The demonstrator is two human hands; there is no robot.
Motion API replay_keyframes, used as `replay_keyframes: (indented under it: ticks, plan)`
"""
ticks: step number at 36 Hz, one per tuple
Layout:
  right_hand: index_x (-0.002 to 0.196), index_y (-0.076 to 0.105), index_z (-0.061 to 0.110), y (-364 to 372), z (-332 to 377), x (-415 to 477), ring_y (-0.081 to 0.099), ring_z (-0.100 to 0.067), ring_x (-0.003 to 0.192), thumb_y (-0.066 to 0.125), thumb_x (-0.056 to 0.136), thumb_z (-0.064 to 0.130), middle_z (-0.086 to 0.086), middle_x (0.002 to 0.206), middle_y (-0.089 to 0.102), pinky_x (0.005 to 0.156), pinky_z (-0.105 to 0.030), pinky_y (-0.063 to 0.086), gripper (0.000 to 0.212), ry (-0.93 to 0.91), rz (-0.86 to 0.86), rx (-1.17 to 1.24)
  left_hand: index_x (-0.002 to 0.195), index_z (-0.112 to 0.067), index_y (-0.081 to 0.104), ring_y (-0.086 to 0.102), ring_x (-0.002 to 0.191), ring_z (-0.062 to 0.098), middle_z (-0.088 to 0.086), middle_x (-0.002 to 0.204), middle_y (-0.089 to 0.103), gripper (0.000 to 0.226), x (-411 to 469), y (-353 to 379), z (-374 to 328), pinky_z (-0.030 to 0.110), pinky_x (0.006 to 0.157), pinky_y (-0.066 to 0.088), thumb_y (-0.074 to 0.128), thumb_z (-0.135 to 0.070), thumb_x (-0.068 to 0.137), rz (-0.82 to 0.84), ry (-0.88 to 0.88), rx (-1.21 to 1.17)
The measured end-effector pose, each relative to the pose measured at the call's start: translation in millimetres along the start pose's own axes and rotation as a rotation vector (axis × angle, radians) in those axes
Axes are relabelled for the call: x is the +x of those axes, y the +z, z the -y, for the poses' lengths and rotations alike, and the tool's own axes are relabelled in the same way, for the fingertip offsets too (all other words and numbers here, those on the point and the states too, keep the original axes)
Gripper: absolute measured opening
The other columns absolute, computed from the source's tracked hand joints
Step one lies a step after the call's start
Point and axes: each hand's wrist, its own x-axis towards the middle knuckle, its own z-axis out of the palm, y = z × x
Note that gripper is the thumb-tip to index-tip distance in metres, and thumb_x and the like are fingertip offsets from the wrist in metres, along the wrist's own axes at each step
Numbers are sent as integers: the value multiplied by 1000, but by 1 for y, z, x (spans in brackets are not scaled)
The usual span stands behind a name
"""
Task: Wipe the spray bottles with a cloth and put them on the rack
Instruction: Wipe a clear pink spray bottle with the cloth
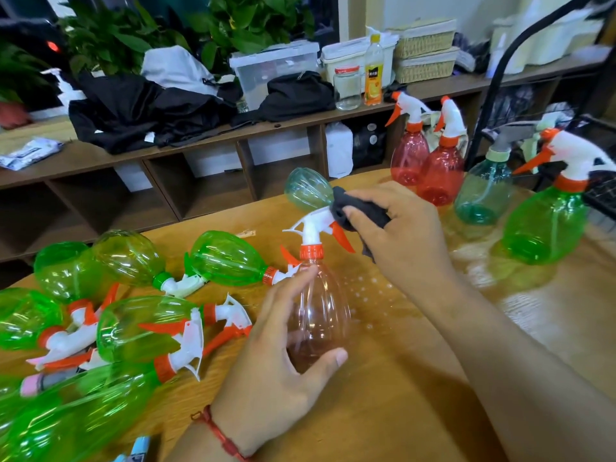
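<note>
Plenty is left, I'd say. A heap of green spray bottles [133, 328] lies on its side across the worktop [416, 378], likely unwiped. A few stand upright by the black wire rack [600, 195], the red bottles [440, 171] among them, though I see none on it. The clear pink spray bottle [320, 315] stands upright with the left hand [276, 361] wrapped around its body. The right hand [400, 228] pinches a dark cloth [360, 208] against its trigger head.

No legible text or labels.
</note>
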Motion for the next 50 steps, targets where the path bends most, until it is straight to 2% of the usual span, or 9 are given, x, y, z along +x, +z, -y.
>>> replay_keyframes:
  ticks: [6, 13, 17, 21, 23, 28, 34, 45, 50]
  plan:
    - [115, 78, 19, 1, 6, -4, 64, -3, 97, 79, 93, 15, 9, 108, 65, 79, -26, 55, 22, -148, 87, 7, 157, -60, 30, 40, 151, 2, -31, 163, 32, 97, 1, 1, 1, 27, 110, 53, 89, -29, 86, -4, -9, -19]
    - [96, 77, 22, -2, 0, -6, 63, 0, 66, 81, 87, 11, 17, 93, 61, 59, -14, 50, 15, -8, 191, 47, 157, -58, 31, 53, 145, 16, -19, 162, 43, 98, 3, -3, 7, 43, 112, 53, 89, -26, 86, 4, -85, -172]
    - [105, 78, 20, 1, 5, -4, 63, 5, 86, 81, 90, 12, 23, 98, 61, 71, -15, 49, 17, -89, 120, 38, 159, -56, 32, 51, 147, 19, -18, 164, 39, 97, 0, -1, 9, 44, 111, 54, 89, -24, 87, 30, -65, -163]
    - [86, 73, 27, -3, 5, -6, 64, -13, 51, 77, 93, 16, 5, 70, 68, 45, -36, 53, 14, 167, 322, 38, 154, -62, 35, 57, 140, 12, -26, 158, 44, 95, 2, -3, 9, 41, 107, 57, 88, -28, 84, -18, -94, -223]
    - [83, 73, 23, -6, 4, -5, 57, -24, 39, 76, 94, 15, -4, 55, 64, 42, -30, 46, 14, 276, 361, 133, 154, -62, 35, 59, 138, 12, -26, 157, 46, 95, 2, -3, 8, 42, 106, 58, 89, -28, 83, -26, -105, -230]
    - [92, 79, 20, -6, 5, 3, 67, -15, 60, 78, 94, 15, -4, 74, 72, 58, -28, 52, 6, 335, 167, 386, 158, -57, 33, 52, 146, 23, -14, 165, 41, 97, -1, -1, 12, 47, 109, 55, 90, -28, 85, 23, -84, -198]
    - [89, 74, 5, -15, 3, 2, 53, -24, 46, 72, 100, 16, -12, 61, 58, 51, -32, 44, 16, 429, 473, 386, 158, -57, 33, 50, 148, 25, -14, 166, 40, 98, -2, -4, 14, 47, 107, 56, 90, -31, 84, 12, -91, -220]
    - [92, 73, -4, -24, 6, 5, 55, -20, 54, 75, 97, 16, -9, 69, 61, 59, -31, 45, 21, 452, 480, 295, 158, -57, 34, 49, 147, 19, -17, 165, 38, 98, -3, -3, 5, 41, 108, 56, 90, -26, 83, 9, -62, -142]
    - [95, 77, 12, -41, 13, 10, 59, -36, 50, 72, 100, 17, -17, 73, 62, 47, -46, 53, 9, 342, 160, 372, 152, -62, 38, 29, 154, -3, -25, 163, 29, 99, -1, 0, 0, 9, 115, 35, 94, -23, 80, -91, 73, 150]
